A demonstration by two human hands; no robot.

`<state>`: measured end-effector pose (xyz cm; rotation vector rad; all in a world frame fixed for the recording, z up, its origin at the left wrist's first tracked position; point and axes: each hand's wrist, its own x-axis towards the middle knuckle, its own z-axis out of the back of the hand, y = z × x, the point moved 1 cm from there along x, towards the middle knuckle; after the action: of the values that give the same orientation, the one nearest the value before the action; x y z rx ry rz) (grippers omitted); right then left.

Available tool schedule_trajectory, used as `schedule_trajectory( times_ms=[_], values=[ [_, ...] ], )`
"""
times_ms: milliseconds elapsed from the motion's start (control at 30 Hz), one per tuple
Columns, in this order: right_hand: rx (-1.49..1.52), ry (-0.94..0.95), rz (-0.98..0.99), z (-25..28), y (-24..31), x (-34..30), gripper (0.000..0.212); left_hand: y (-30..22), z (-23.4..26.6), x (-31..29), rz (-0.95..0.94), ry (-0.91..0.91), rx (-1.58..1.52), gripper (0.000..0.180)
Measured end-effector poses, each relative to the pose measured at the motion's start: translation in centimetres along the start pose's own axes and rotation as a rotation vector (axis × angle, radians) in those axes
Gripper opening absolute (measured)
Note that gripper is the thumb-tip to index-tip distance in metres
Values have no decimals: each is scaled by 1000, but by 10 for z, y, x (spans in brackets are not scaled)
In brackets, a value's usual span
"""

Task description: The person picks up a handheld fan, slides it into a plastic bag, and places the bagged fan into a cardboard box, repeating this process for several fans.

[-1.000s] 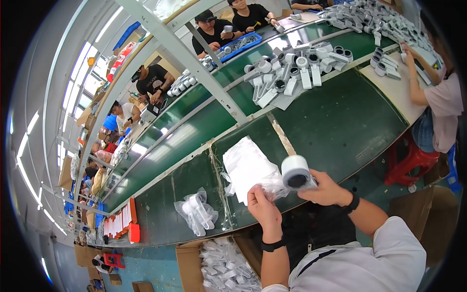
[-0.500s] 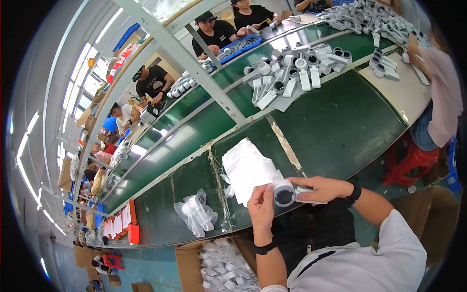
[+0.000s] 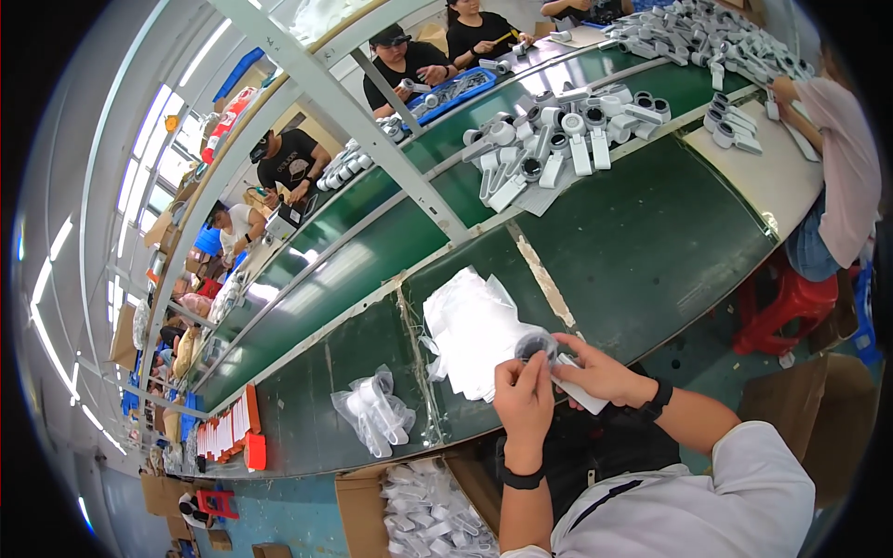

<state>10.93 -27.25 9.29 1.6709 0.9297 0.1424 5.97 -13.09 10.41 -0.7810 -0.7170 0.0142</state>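
Observation:
A white device with a round, dark-centred head [image 3: 536, 344] and a straight handle is between my hands, near the table's front edge. My right hand [image 3: 600, 374] is closed around its handle. At the rim of the round head, my left hand [image 3: 526, 400] pinches with thumb and fingers together. Just beyond lies a stack of thin white bags [image 3: 470, 339], overlapped by the device's head. To the left, one more such device in a clear bag [image 3: 374, 409] rests on the green table.
Below the table edge, an open carton [image 3: 361, 502] holds many bagged devices. A pile of unbagged devices [image 3: 558, 139] lies at the far side, beside a metal post [image 3: 372, 139]. Orange boxes [image 3: 244, 418] stand at left. A co-worker sits at right near a red stool [image 3: 786, 302].
The device's head has tipped upward and away, and its handle now slants toward me. My left hand has shifted slightly right and down, with its fingers now at the head's near rim.

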Motion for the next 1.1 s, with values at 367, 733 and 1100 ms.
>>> schedule_trajectory(
  times_ms=[367,733,1100],
  values=[
    [214,-164,339,20,-26,32,32,20,-16,-45,366,240,-650,13],
    [-239,-424,669,-8,-22,30,20,22,-12,-35,862,178,-1318,58],
    [-569,-364,968,-37,-36,25,26,43,33,-51,869,105,-1460,48]
  ],
)
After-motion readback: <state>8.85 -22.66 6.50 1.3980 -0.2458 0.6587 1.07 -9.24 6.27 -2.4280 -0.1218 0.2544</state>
